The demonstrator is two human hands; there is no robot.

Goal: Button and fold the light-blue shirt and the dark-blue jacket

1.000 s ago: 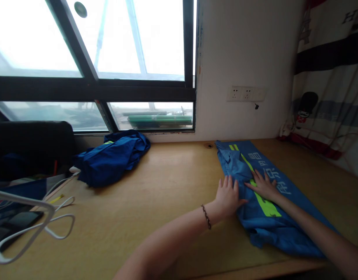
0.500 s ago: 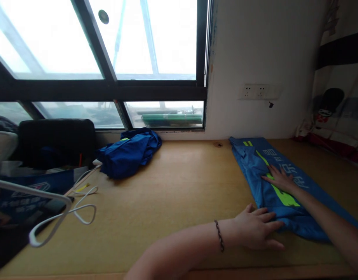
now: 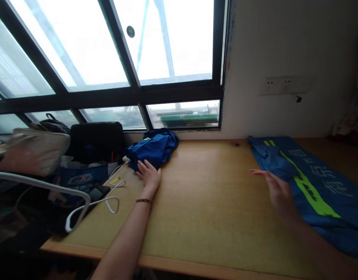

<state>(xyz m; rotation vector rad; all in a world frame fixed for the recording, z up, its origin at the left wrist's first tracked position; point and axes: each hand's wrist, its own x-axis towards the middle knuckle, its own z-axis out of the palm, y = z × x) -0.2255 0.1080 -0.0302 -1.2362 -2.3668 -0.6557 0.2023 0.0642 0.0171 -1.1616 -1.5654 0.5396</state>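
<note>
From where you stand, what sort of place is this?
Probably a room in a home or dormitory: a large window, a wood-toned table beside it, and a crumpled blue garment on the table.

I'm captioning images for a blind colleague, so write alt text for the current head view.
A person's left hand is at a crumpled blue garment near a window; their open right hand is by a flattened blue garment with a yellow-green stripe. Both garments lie on a wooden table.
</note>
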